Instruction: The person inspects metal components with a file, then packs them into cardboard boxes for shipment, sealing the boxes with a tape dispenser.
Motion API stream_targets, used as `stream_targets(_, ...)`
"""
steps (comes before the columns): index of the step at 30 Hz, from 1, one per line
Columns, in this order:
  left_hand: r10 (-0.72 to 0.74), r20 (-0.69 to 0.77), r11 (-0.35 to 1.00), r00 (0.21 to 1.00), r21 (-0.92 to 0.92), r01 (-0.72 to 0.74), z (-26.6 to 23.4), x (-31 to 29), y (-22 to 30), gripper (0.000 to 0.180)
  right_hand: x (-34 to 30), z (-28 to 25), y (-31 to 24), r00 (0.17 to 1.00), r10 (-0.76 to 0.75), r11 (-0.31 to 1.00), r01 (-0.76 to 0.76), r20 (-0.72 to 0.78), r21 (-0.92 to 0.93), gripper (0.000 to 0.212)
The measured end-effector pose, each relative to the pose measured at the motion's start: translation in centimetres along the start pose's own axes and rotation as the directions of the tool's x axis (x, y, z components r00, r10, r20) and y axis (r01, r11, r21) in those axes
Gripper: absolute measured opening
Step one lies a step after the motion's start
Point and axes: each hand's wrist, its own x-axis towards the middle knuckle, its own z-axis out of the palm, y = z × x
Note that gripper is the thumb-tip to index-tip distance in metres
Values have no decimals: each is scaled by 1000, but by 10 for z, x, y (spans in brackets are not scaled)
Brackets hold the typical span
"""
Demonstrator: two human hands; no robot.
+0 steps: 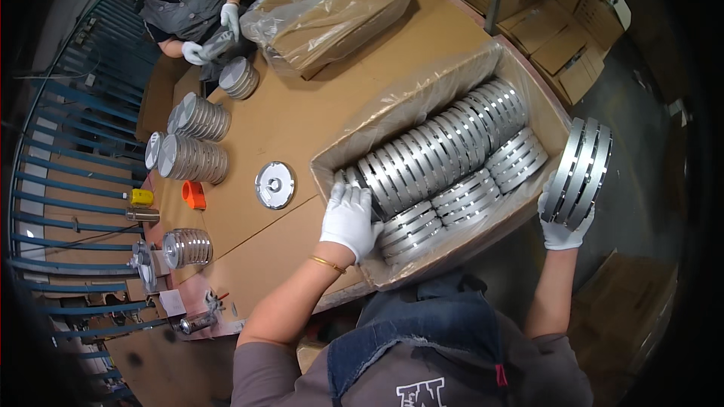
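Observation:
My left hand (348, 220), in a white glove, reaches over the near-left end of a plastic-lined cardboard box (528, 56). Its fingers are stretched out against the end of a long row of silver metal discs (422, 158); the fingertips are partly hidden there. Beside that row, shorter stacks of discs (465, 197) lie along the box's near side. Out to the right of the box, my gloved right hand (562, 232) grips a stack of three silver discs (579, 173) from below, holding them on edge.
A single disc (274, 185) lies flat on the cardboard-covered table (302, 120). Further left stand disc stacks (194, 158), an orange holder (194, 194) and a spray can (197, 322). Across the table, a co-worker (188, 0) in white gloves handles a grey object near a plastic-wrapped carton (332, 22).

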Motion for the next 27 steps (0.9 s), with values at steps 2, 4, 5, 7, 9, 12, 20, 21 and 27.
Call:
stream_targets(2,-53,188,998,981,40,47,0,6,2,60,-12,-4,-8,981,-91,996,91,-170,-11,51)
stream_targets(4,-62,272,997,960,62,47,-16,23,5,53,-18,-3,-11,964,-135,991,132,-230,-30,53)
stream_targets(5,-86,274,996,958,7,87,-19,31,4,51,-22,-7,-14,973,-135,991,132,-186,-32,53)
stream_targets(7,12,3,996,1000,-86,-12,-18,32,2,50,-31,-9,-17,962,-164,985,149,-219,-81,56)
stream_targets(9,73,-15,996,997,-43,-73,-7,34,-3,51,-34,-5,-19,966,-171,984,158,-192,-84,57)
stream_targets(12,95,115,995,989,-1,-96,-10,40,-5,54,-40,2,-21,966,-184,981,169,-180,-93,59)
stream_targets(20,236,-133,962,963,-111,-251,6,63,6,51,-46,-5,-22,865,-284,959,263,-413,-110,59)
stream_targets(21,213,-62,972,975,-83,-218,1,61,4,50,-47,-6,-23,851,-298,955,270,-432,-126,58)
stream_targets(27,203,47,978,978,-57,-200,-21,80,13,45,-56,-5,-23,808,-311,948,301,-500,-103,55)
